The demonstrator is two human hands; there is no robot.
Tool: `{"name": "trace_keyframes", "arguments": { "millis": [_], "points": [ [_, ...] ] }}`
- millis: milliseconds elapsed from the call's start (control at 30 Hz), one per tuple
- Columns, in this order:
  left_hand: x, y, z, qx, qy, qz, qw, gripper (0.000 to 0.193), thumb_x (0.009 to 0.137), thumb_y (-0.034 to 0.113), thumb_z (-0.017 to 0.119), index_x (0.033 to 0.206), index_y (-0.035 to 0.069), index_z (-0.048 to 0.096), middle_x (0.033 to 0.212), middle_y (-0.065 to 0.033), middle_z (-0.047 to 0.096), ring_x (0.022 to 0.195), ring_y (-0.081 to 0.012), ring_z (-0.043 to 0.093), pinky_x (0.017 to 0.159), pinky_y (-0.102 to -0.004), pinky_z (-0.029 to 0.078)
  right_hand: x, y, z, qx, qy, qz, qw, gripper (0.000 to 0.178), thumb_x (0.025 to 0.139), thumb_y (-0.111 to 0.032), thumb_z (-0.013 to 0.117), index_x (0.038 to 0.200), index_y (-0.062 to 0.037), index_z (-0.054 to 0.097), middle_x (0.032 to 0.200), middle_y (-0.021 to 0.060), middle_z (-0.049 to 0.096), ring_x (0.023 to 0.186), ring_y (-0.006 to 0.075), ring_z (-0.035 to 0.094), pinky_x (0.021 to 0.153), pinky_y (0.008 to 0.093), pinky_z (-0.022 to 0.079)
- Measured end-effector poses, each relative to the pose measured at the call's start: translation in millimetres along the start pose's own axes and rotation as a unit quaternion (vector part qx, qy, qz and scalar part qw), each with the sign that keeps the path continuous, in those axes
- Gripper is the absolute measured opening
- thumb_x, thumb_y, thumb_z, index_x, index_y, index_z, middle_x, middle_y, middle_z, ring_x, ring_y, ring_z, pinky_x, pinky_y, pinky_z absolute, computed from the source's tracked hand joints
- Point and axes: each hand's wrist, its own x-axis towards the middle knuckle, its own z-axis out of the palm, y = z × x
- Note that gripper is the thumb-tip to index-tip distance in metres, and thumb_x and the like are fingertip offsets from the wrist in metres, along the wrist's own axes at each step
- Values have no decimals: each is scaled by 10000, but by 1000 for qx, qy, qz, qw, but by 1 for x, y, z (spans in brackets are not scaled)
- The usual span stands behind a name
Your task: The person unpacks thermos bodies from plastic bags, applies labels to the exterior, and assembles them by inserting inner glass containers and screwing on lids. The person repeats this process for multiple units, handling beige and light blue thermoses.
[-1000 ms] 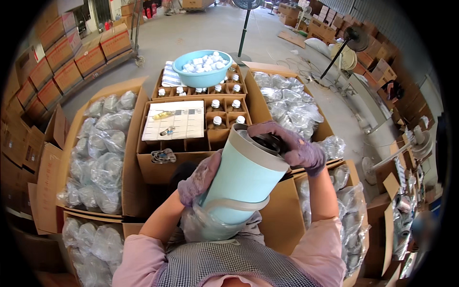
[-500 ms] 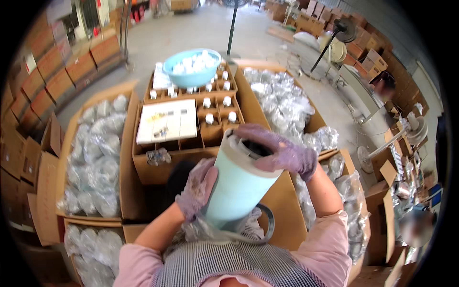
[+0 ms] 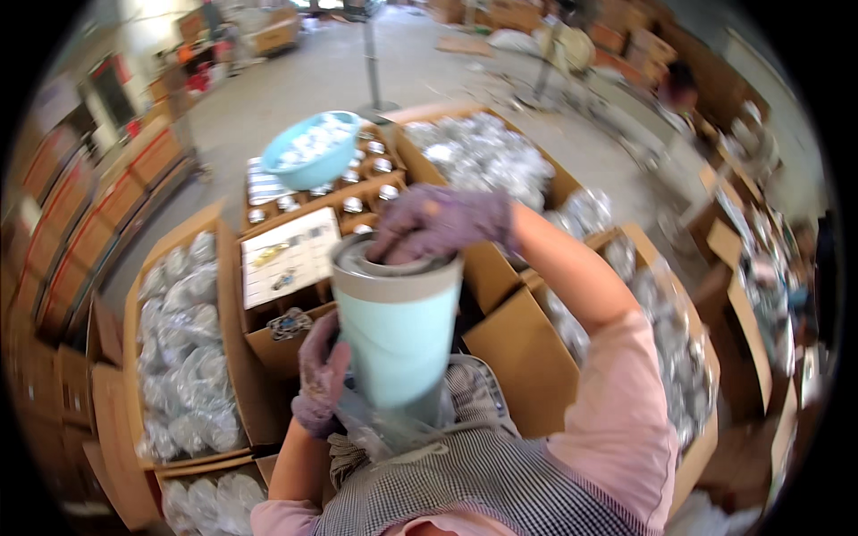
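A grey floor stretched away beyond everything else, with stacked brown cartons along the left edge. Nearer in, an open carton on the left held items in clear plastic, and a similar open carton stood farther off to the right, also filled with clear-wrapped pieces. Between them was a divided carton.

In front of the person's checked apron was a pale-blue cylinder with a grey band around its top, its mouth uppermost. A light-blue bowl, heaped with small white pieces, sat at the far end over the divided compartments, and a white board lay across the left part of them.

The two gloved hands were apart, both at the cylinder. The right hand reached over the top with its fingers down in the mouth; whether they gripped anything inside could not be told. The left hand lay against the cylinder's left side, thumb toward it, its hold unclear.

Clear plastic film gathered around the cylinder's lower end. A striped cloth lay beside the bowl, near capped bottles. Smallest were a metallic bunch at the divided carton's near edge and a yellowish piece on the board.
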Motion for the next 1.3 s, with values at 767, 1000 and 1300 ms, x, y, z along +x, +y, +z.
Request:
{"name": "trace_keyframes", "arguments": {
  "millis": [767,1000,1300],
  "points": [
    [48,14,-56,211,-177,112,955,203,653,113,806,781,39,666,1394,-224,507,1346,-373,442,1055,-444,403,14,-2,-8,-12,14,144,989,486,983,-464,465,1206,-95,687,1016,142,711,955,256,671,866,365,520],
    [122,76,-65,64,-52,170,982,125,769,15,734,880,-8,681,1249,-205,607,1157,-323,605,997,-381,480,-14,7,16,-201,77,-97,972,593,970,-232,532,1513,-86,342,1280,185,613,1166,332,596,1008,381,488],
    [110,115,-53,220,75,305,923,515,890,165,627,1360,13,483,1341,-153,523,1227,-270,522,1046,-411,443,34,-29,95,-271,338,32,901,404,889,-403,638,1165,-108,628,985,99,670,969,288,628,862,453,453]
  ]
}}
